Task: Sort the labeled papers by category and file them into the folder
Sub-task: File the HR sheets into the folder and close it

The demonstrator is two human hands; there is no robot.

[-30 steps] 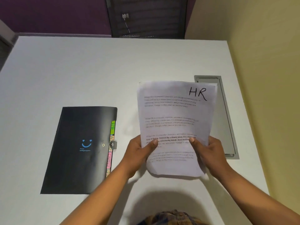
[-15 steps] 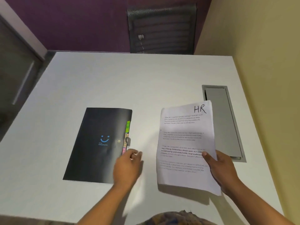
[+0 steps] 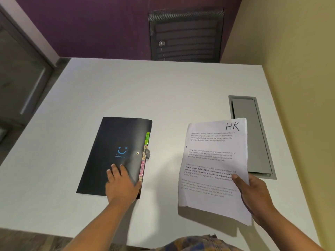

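Note:
A black folder with a blue smiley print lies closed on the white table. Coloured index tabs stick out along its right edge. My left hand rests flat on the folder's lower right corner, thumb at the tabbed edge. My right hand holds a stack of printed papers by its lower right side, raised above the table to the right of the folder. The top sheet is marked "HR" in black pen at its upper right corner.
A grey cable hatch is set into the table behind the papers, beside the yellow wall. A black mesh chair stands at the table's far edge. The table's left edge drops to a dark floor.
My left hand let go of the papers and moved left onto the folder's lower right corner. My right hand alone now holds the stack. The view has tilted up and shifted left.

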